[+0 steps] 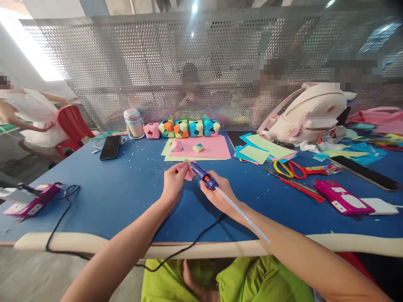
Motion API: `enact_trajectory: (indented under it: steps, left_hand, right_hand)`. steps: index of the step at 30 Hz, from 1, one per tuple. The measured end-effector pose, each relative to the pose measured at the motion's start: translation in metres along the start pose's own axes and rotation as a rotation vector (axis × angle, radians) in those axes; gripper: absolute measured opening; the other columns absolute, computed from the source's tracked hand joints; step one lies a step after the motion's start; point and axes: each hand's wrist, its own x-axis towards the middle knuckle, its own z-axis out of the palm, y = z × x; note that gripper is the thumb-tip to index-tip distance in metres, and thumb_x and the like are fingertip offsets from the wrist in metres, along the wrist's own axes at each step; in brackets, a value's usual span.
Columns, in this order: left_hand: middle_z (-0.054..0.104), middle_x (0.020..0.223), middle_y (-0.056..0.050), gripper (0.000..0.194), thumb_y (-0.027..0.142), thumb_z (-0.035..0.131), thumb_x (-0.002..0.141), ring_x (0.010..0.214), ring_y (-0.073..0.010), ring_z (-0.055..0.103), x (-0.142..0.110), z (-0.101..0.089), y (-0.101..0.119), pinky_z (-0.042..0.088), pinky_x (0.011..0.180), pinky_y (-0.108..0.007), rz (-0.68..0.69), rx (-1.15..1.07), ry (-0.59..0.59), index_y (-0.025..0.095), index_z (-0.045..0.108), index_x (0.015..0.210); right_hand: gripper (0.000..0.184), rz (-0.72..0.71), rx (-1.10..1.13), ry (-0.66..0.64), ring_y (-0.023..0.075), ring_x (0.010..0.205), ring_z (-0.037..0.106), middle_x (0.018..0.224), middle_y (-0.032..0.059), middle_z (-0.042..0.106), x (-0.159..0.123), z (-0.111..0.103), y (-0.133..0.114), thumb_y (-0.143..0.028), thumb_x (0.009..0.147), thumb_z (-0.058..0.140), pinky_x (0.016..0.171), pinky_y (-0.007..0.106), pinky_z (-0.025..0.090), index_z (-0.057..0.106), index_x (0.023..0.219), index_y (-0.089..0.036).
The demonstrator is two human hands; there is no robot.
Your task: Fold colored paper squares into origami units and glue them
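My left hand (pixel 174 181) pinches a small pink folded paper piece (pixel 189 173) just above the blue table (pixel 126 188). My right hand (pixel 217 193) grips a purple hot glue gun (pixel 203 178) with a clear glue stick (pixel 242 214) sticking out of its back. The gun's nozzle touches the pink piece. A black cord (pixel 189 247) runs from the gun over the table's front edge. Behind my hands lie pink and yellow-green paper sheets (pixel 204 147) with two small folded shapes on them.
A row of coloured paper cubes (pixel 185 128) stands at the back beside a small cup (pixel 134 123). A phone (pixel 110 147) lies left, a second pink glue gun (pixel 34 201) far left. Scissors (pixel 299 170), paper sheets (pixel 261 151), a pink case (pixel 341 199) and a backpack (pixel 311 111) sit right. People sit behind a mesh screen.
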Motion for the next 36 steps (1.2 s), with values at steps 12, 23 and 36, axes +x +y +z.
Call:
enact_trajectory:
  steps: [12, 23, 36]
  left_hand:
    - [0.065, 0.067, -0.003, 0.029, 0.037, 0.065, 0.071, 0.062, -0.0132, 0.053, -0.0024, 0.0022, -0.0002, 0.042, 0.059, -0.024, 0.006, 0.012, 0.004, 0.011, 0.071, 0.083]
    - [0.065, 0.067, -0.003, 0.028, 0.037, 0.064, 0.071, 0.062, -0.0138, 0.053, -0.0045, 0.0023, 0.0014, 0.041, 0.058, -0.023, 0.031, 0.047, -0.002, 0.012, 0.071, 0.081]
    - [0.067, 0.066, -0.003, 0.029, 0.038, 0.065, 0.070, 0.064, -0.0153, 0.056, -0.0047, 0.0006, -0.0006, 0.042, 0.060, -0.024, 0.044, 0.084, -0.012, 0.012, 0.072, 0.080]
  right_hand:
    - [0.006, 0.033, -0.047, -0.001, 0.0160, 0.055, 0.055, 0.065, 0.0013, 0.062, -0.0019, 0.0022, -0.0010, -0.029, 0.081, 0.048, 0.057, 0.026, 0.041, 0.049, 0.080, -0.023]
    - [0.008, 0.045, -0.059, 0.001, 0.0145, 0.050, 0.052, 0.061, -0.0004, 0.059, -0.0025, 0.0015, -0.0022, -0.030, 0.081, 0.048, 0.054, 0.025, 0.038, 0.046, 0.077, -0.023]
    - [0.009, 0.045, -0.080, -0.008, 0.0154, 0.051, 0.054, 0.060, -0.0002, 0.059, -0.0028, 0.0008, -0.0023, -0.030, 0.081, 0.048, 0.054, 0.025, 0.038, 0.045, 0.074, -0.023]
